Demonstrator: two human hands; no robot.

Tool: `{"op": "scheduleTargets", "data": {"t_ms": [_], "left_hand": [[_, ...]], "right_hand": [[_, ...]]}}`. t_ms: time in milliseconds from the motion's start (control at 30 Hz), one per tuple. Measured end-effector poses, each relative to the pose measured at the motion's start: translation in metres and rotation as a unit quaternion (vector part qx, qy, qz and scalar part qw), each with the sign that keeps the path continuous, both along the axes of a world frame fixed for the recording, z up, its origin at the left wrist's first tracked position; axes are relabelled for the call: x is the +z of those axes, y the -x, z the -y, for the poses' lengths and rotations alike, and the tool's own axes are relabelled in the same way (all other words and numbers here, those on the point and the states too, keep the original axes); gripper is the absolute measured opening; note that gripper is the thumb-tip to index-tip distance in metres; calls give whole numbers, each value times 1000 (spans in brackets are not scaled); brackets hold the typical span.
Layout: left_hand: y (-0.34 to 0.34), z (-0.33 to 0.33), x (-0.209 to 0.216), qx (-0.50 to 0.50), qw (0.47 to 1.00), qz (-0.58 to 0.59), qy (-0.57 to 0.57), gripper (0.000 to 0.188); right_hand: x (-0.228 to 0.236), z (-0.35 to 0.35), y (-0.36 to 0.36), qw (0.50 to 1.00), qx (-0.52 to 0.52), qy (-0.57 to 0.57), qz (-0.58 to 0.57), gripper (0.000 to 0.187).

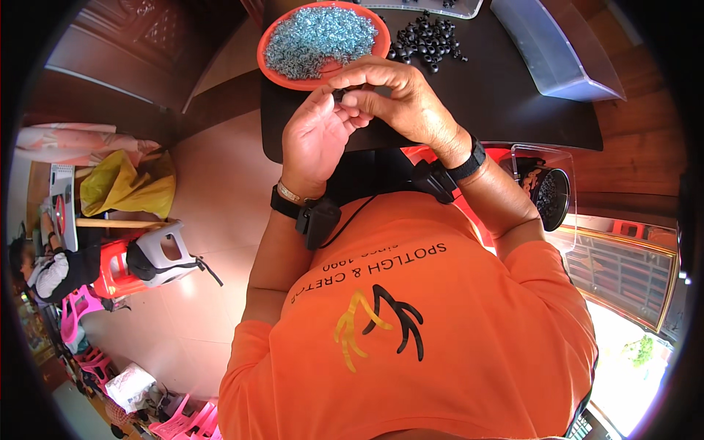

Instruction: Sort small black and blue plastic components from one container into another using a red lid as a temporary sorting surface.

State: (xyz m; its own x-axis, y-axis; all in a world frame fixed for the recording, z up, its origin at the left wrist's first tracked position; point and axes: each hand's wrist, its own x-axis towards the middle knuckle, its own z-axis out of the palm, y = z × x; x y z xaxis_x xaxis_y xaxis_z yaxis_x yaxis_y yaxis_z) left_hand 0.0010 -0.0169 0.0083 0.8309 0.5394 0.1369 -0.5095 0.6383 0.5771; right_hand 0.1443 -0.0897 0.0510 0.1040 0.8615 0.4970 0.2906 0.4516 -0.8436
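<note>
My left hand [317,141] and my right hand [411,103] meet just over the near edge of the dark table. Between their fingertips sits a small black plastic piece [339,95], mostly covered by the fingers. Both hands are closed on it, the right thumb pressing from the near side. Right behind the hands stands a round orange-red tray [385,45] heaped with small shiny metal pieces [323,37]. A loose pile of small round black plastic pieces [429,40] lies to the right of that tray.
A clear plastic bin [546,51] rests at the table's right, and part of another clear tray [462,9] shows at the far edge. Below the table's right side is a black round container [551,198] of small dark pieces. Another person [55,271] sits at far left.
</note>
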Motion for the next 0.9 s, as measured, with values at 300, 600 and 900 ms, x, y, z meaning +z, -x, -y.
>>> {"op": "scheduleTargets", "data": {"t_ms": [300,600,900], "left_hand": [[-2,1,2,14,999,4,39,28],[-1,2,4,15,1000,-8,16,33],[0,-4,-6,12,1000,-1,7,22]], "right_hand": [[-7,2,13,993,-103,-27,42,31],[-11,1,16,967,-161,-106,166,27],[-17,0,18,943,-216,-98,234,12]]}}
